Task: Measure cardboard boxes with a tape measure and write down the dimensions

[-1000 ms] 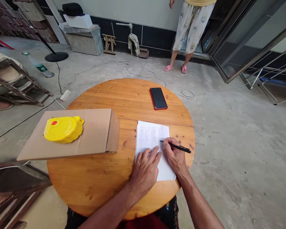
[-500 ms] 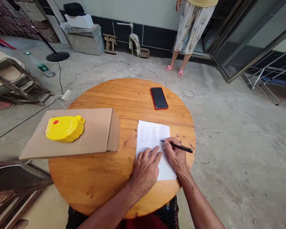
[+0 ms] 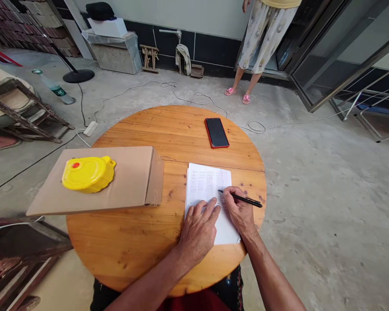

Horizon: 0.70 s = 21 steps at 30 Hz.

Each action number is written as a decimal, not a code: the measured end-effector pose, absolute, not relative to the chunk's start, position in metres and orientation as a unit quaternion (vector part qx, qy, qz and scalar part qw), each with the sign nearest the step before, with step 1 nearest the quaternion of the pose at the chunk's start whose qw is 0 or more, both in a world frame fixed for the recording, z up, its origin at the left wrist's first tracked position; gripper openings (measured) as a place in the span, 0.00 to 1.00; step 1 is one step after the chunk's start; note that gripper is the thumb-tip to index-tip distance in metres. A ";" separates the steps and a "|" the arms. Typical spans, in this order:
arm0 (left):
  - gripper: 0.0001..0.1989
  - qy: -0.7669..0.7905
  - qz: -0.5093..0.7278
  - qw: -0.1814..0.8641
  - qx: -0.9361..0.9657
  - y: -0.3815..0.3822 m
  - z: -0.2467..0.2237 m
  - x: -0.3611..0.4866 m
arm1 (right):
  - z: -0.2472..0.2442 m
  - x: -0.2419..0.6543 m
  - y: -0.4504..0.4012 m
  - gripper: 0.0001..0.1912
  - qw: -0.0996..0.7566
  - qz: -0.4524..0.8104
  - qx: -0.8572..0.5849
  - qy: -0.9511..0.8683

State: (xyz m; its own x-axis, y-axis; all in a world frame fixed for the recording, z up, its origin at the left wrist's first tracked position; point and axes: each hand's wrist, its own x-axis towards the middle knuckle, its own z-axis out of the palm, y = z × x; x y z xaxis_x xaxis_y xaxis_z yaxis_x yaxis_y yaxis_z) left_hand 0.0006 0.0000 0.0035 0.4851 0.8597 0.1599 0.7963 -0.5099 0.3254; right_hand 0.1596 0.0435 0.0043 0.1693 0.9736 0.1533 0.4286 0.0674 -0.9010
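Note:
White paper [image 3: 202, 196] with several columns of small handwriting lies on the right part of the round wooden table [image 3: 132, 242]. Spread flat over the paper's lower left side is my left hand [image 3: 199, 231], fingers apart and holding nothing. My right hand [image 3: 240, 211] grips a black pen [image 3: 246, 199] between thumb and fingers, its tip at the right columns of writing. The side of this hand rests on the paper's right edge. Beyond the paper, a black phone in a red case [image 3: 217, 132] lies face up.
A cardboard box [image 3: 129, 177] covers the table's left side, with a yellow case [image 3: 89, 173] on top. A person in pink sandals [image 3: 245, 99] stands beyond the table. Cables [image 3: 197, 101] cross the floor, and a wooden chair [image 3: 22, 108] stands at left.
The standing person's legs have shifted slightly to the right. My hands, the pen and the paper show no clear movement.

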 end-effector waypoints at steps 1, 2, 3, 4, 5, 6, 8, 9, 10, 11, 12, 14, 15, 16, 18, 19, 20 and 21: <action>0.28 0.484 0.152 0.105 0.855 0.000 0.004 0.001 | 0.005 0.159 0.043 0.09 0.453 0.298 -0.615 -0.572; 0.28 0.485 0.152 0.106 0.855 0.000 0.004 0.001 | 0.005 0.159 0.043 0.09 0.452 0.298 -0.616 -0.572; 0.28 0.485 0.151 0.107 0.855 0.000 0.004 0.001 | 0.005 0.159 0.043 0.09 0.451 0.300 -0.617 -0.572; 0.28 0.485 0.151 0.106 0.855 0.000 0.004 0.001 | 0.004 0.159 0.043 0.09 0.451 0.302 -0.617 -0.570; 0.28 0.485 0.152 0.105 0.854 0.000 0.004 0.001 | 0.003 0.159 0.042 0.09 0.453 0.304 -0.617 -0.567; 0.28 0.485 0.152 0.105 0.855 0.000 0.004 0.001 | 0.002 0.160 0.042 0.09 0.456 0.307 -0.617 -0.563; 0.28 0.485 0.150 0.105 0.855 0.000 0.004 0.001 | -0.001 0.161 0.042 0.09 0.463 0.308 -0.619 -0.554; 0.28 0.485 0.149 0.106 0.855 0.000 0.004 0.001 | -0.002 0.162 0.042 0.08 0.467 0.308 -0.621 -0.549; 0.28 0.486 0.149 0.106 0.855 0.000 0.004 0.001 | -0.003 0.163 0.042 0.08 0.472 0.309 -0.622 -0.544; 0.28 0.487 0.149 0.105 0.854 0.000 0.003 0.001 | -0.004 0.163 0.042 0.08 0.476 0.310 -0.622 -0.539; 0.28 0.488 0.149 0.105 0.854 -0.001 0.003 0.001 | -0.005 0.163 0.042 0.08 0.480 0.311 -0.622 -0.535; 0.28 0.488 0.152 0.101 0.854 -0.001 0.001 0.001 | -0.005 0.163 0.042 0.09 0.487 0.313 -0.619 -0.530; 0.28 0.486 0.153 0.098 0.855 -0.001 -0.001 0.001 | -0.004 0.163 0.042 0.09 0.491 0.314 -0.618 -0.528; 0.29 0.484 0.154 0.095 0.856 -0.001 -0.002 0.002 | -0.003 0.163 0.042 0.09 0.494 0.314 -0.617 -0.527; 0.29 0.479 0.153 0.089 0.860 -0.001 -0.004 0.003 | -0.002 0.162 0.043 0.09 0.499 0.314 -0.616 -0.523; 0.28 0.477 0.152 0.087 0.861 -0.001 -0.004 0.004 | -0.002 0.162 0.042 0.09 0.500 0.314 -0.616 -0.521; 0.28 0.475 0.151 0.084 0.863 -0.001 -0.005 0.005 | -0.002 0.162 0.042 0.09 0.502 0.315 -0.616 -0.519; 0.28 0.472 0.150 0.083 0.865 -0.001 -0.005 0.006 | -0.002 0.162 0.042 0.09 0.502 0.316 -0.617 -0.517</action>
State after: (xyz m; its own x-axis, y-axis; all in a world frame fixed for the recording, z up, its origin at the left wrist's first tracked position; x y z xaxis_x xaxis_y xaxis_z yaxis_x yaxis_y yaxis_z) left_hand 0.0061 -0.0014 -0.0047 0.5092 0.8415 0.1803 0.7917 -0.5402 0.2854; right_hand 0.1618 0.0422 -0.0021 0.2661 0.9553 0.1285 0.3197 0.0383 -0.9467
